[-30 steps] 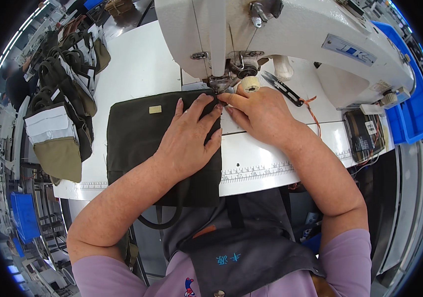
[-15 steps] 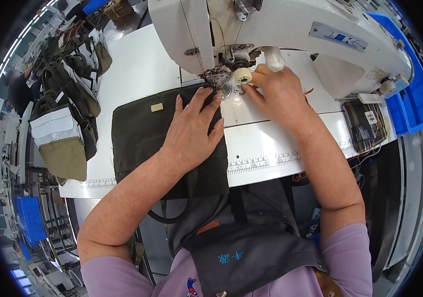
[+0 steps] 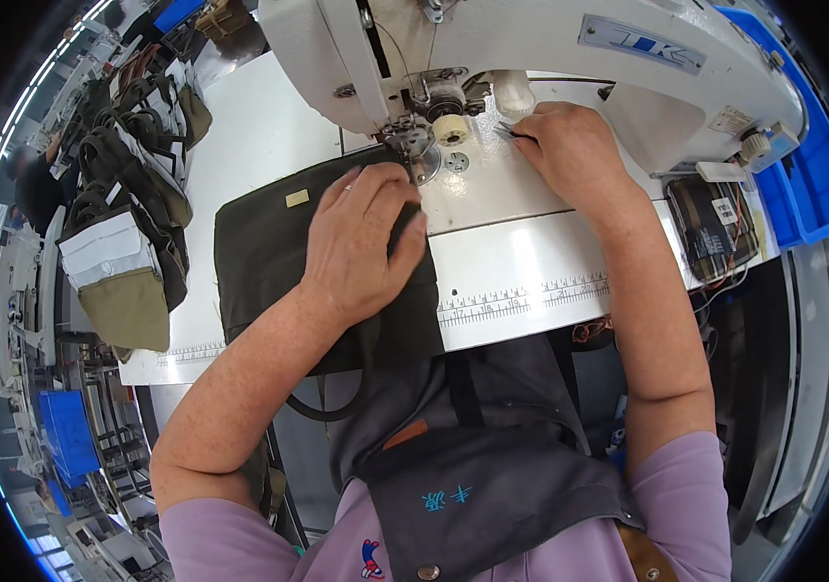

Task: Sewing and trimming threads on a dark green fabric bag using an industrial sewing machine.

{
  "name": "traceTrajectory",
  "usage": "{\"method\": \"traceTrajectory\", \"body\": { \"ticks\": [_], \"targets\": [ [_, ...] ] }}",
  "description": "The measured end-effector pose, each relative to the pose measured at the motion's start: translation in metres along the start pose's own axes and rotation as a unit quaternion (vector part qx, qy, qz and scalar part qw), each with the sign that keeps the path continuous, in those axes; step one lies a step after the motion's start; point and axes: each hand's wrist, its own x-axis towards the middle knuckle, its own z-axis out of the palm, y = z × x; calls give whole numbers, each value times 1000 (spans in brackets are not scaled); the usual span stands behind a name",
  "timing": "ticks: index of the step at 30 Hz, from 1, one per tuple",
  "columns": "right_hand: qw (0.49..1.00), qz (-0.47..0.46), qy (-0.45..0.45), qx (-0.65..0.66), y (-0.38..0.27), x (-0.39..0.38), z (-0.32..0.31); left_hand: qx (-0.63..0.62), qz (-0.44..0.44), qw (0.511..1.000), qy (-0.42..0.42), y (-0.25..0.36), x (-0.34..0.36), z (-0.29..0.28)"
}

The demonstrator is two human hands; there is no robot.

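A dark olive fabric bag [image 3: 259, 247] with a small pale label [image 3: 297, 198] lies flat on the white table, its top right corner at the presser foot [image 3: 405, 144] of a sewing machine [image 3: 531, 39]. My left hand [image 3: 361, 242] rests on the bag, fingers bent and thumb apart, with the fingertips close to the fabric's right edge. A bag strap [image 3: 332, 412] loops down over the table's front edge. To the right of the needle area, my right hand [image 3: 574, 155] is closed around a small pointed metal tool [image 3: 508, 131], mostly hidden by the fingers.
Several similar bags [image 3: 124, 262] are piled on the left of the table. A ruler strip [image 3: 521, 299] runs along the front edge. On the right stand a dark box with wires [image 3: 710, 233] and a blue bin [image 3: 797, 199]. Another person [image 3: 31, 189] is at the far left.
My right hand has moved from beside the machine's white knob toward the right, and the metal tool now shows. My left fingers have bent and drawn back slightly. The view has shifted a little.
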Motion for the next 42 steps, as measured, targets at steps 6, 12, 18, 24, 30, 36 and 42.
{"method": "traceTrajectory", "body": {
  "ticks": [6,12,18,24,30,36,42],
  "targets": [
    [998,-23,5,51,-10,2,-10,18,-58,995,-85,30,12,-6],
    [982,-98,-107,119,-36,-4,-22,54,-169,970,-169,28,21,-1],
    [969,-134,-83,193,-28,-10,-17,36,-201,964,-171,33,24,-3],
    [961,-156,-89,211,-35,-4,-14,47,-182,975,-121,26,23,6],
    [957,-158,-67,234,-37,-4,-12,32,-198,972,-122,27,23,5],
    [949,-170,-108,241,-46,1,-16,38,-197,969,-146,24,27,1],
    [955,-174,-85,225,-48,-1,-9,-107,-247,956,-114,15,15,-2]
  ]
}}
